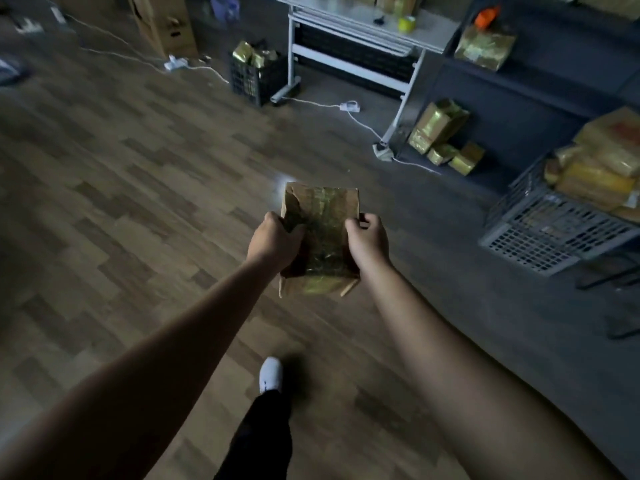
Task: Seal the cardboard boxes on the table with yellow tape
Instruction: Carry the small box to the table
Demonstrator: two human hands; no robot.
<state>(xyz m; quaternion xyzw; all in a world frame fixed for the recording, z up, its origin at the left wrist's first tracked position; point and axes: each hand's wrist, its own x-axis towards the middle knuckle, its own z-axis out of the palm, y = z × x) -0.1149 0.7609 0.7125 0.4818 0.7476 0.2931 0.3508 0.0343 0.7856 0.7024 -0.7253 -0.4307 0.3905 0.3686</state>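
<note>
both hands clamped on a taped box [322,237] held out over the floor, left hand [273,239] and right hand [367,237] on its sides. risk: loose bottom flaps opening, or tripping on the cable [363,124] near the table [367,27].

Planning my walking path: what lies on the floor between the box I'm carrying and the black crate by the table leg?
In the head view, only bare wood floor separates the box from the black crate; the white cable runs off to the right.
</note>
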